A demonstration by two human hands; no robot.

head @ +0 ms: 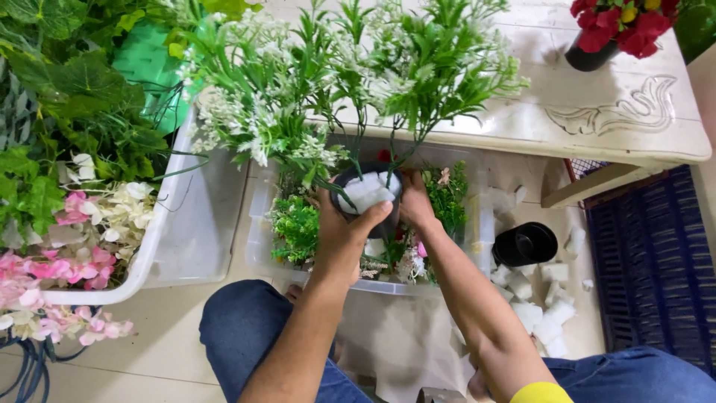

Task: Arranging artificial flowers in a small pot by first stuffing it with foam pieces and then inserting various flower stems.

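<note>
Holding black pot (pixel 367 195) of white foam: left hand (pixel 344 231) grip wrapped | right hand (pixel 415 203) grip on rim | green-white sprigs (pixel 350 82) planted

Pink and cream blooms (pixel 82 246) fill a white tub (pixel 186 231) — red flowers (pixel 623 22) on the counter (pixel 611 112), foam chunks (pixel 541 310) — floor.

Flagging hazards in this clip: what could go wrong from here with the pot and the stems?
1. The tall green and white stems look top-heavy; seated in loose white foam pieces, they might lean or pull out.
2. The small black pot is gripped by the left hand and right hand above a clear bin; a slip could drop it into the greenery there.
3. The spreading stems could brush the white table edge.
</note>
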